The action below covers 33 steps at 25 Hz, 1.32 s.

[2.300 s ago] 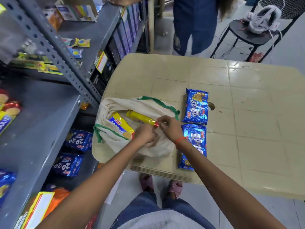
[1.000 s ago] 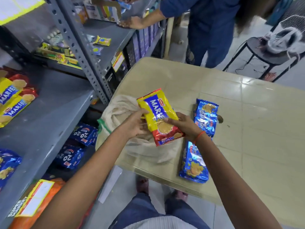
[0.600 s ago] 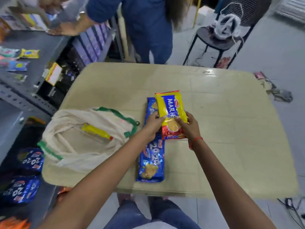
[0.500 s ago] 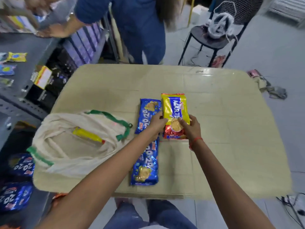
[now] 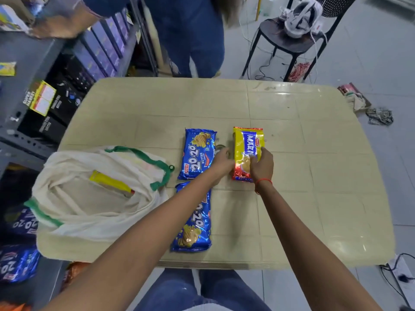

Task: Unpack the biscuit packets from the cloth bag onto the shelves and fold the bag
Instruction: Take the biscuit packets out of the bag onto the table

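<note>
A yellow and red Marie biscuit packet point(image 5: 246, 142) lies flat on the beige table point(image 5: 314, 176). My right hand point(image 5: 261, 163) rests on top of it, fingers pressing it down. My left hand point(image 5: 221, 161) touches its left edge. Left of it lie two blue 20-20 packets, one farther point(image 5: 198, 153) and one nearer point(image 5: 194, 223) partly under my left forearm. The cream cloth bag point(image 5: 94, 198) with green trim sits open at the table's left edge, with another yellow packet point(image 5: 110, 181) showing inside.
Grey metal shelves point(image 5: 27, 63) stand on the left, with blue packets point(image 5: 15, 263) on lower levels. A person in blue clothes point(image 5: 188, 34) stands beyond the table. A black chair point(image 5: 289, 41) holding a white object is at the back right.
I lifted the Marie packet out of the bag, carried it right, and set it down on the table beside the blue packets. My view swung right, away from the shelves.
</note>
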Each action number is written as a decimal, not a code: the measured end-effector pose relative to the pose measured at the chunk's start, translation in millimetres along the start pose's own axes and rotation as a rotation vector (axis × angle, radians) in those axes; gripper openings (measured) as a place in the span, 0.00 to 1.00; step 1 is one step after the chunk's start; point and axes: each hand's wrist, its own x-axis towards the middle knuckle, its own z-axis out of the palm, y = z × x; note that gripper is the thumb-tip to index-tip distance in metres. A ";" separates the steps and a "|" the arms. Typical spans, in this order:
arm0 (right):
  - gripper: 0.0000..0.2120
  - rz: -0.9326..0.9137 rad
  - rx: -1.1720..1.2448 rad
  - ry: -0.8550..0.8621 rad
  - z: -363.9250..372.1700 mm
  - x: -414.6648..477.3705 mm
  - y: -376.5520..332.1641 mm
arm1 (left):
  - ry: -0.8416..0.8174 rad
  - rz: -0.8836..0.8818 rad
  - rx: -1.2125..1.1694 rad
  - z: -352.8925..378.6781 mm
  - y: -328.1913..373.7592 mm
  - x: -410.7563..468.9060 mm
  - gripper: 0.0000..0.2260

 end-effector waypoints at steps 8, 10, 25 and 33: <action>0.09 -0.325 0.081 -0.618 129.4 -137.4 -118.1 | 0.861 0.047 -0.252 -167.6 -83.5 -85.2 0.07; 0.10 -0.411 -0.075 -0.774 168.5 -168.5 -132.3 | 1.004 -0.127 -0.256 -207.8 -118.0 -96.3 0.08; 0.24 -0.435 -0.510 -0.651 201.7 -122.9 -116.0 | 0.405 -0.441 -0.808 -226.8 -132.7 -76.3 0.18; 0.23 -0.372 -0.214 -0.758 190.5 -118.4 -137.6 | 0.459 -0.412 -0.859 -252.6 -119.5 -88.6 0.18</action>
